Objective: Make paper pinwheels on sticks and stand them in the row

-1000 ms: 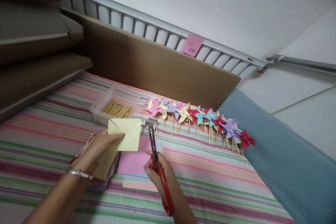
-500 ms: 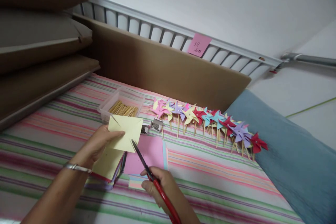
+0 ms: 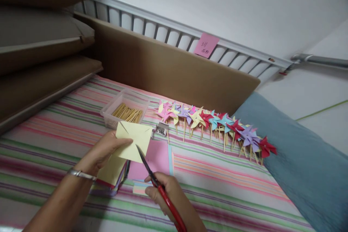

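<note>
Clear plastic tub [image 3: 108, 110] holding wooden sticks [image 3: 128, 113], on striped cloth [image 3: 217, 181]

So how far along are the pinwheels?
Done: a row of finished pinwheels lies on sticks beside the cardboard. In hand: the left hand holds a yellow square with two corners already slit, and the right hand brings red scissors to another corner. Left: that square probably needs folding and a stick from the clear tub, and pink paper underneath lies uncut.
</note>
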`<action>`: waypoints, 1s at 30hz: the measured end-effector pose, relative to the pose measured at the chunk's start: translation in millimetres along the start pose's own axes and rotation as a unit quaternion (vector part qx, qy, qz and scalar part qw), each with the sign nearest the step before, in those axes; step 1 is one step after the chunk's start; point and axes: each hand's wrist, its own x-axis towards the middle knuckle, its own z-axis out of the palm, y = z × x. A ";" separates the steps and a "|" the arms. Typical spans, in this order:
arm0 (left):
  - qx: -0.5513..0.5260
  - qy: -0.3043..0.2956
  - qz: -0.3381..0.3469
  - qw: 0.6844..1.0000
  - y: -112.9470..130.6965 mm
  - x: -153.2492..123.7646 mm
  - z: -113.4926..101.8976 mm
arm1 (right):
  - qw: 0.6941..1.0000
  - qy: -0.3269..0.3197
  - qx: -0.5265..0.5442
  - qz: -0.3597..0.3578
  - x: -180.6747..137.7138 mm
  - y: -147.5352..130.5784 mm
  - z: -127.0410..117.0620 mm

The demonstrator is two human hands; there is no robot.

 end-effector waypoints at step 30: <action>-0.013 0.007 -0.012 1.000 2.4 -1.8 -1.9 | 0.998 -0.002 -0.047 -0.044 -2.5 -2.5 1.6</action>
